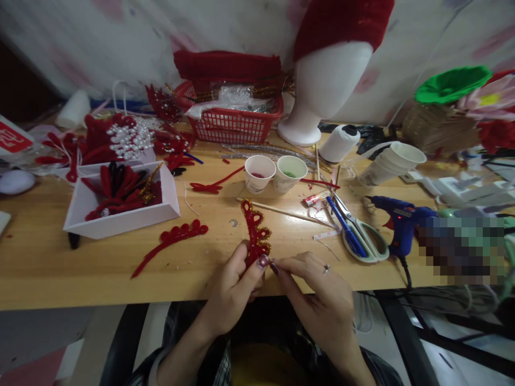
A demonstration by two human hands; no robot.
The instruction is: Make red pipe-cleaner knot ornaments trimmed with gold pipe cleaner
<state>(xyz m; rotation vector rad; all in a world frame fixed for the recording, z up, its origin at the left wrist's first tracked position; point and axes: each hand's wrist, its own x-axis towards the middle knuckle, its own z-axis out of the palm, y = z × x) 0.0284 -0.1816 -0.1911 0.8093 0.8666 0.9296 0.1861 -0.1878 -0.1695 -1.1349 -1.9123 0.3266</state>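
A red looped chenille piece with gold tinsel edging (254, 228) stands upright over the table's front edge. My left hand (235, 287) is closed on its lower end, thumb across the front. At the piece's lower right, my right hand (317, 287) has its thumb and index finger pinched together; what lies between them is too small to name. To the left, a similar red scalloped strip (173, 241) lies on the wooden table (108, 268). Two paper cups, one with dark red bits (259, 174) and one with green bits (290, 174), stand behind the piece.
A white box (124, 220) of red and black pieces stands left. Scissors (372, 241), a blue pen (346, 226) and a blue glue gun (402, 220) lie right. Behind are a red basket (231, 126), a white mannequin head (328, 86) and stacked cups (392, 163).
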